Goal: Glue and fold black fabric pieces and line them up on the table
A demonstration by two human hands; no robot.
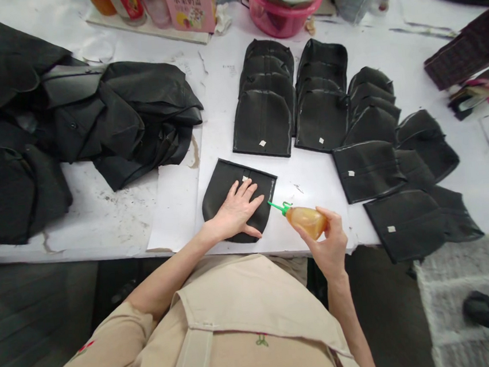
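A black leather-like piece [219,194] with one rounded end lies flat near the table's front edge. My left hand [239,210] rests on it, fingers spread and palm down. A small white tag on the piece shows just beyond my fingertips. In my right hand [330,238] is a glue bottle [309,221] with amber liquid and a green nozzle, tilted sideways. Its nozzle tip points left at the right edge of the piece, where a thin whitish line runs. Whether the tip touches the piece, I cannot tell.
Overlapping rows of similar black pieces [262,118] cover the table's back middle and right, some at the front edge [404,220]. A heap of black pieces [120,109] fills the left. At the back stand a pink basket [284,15], jars and a pink box [190,7].
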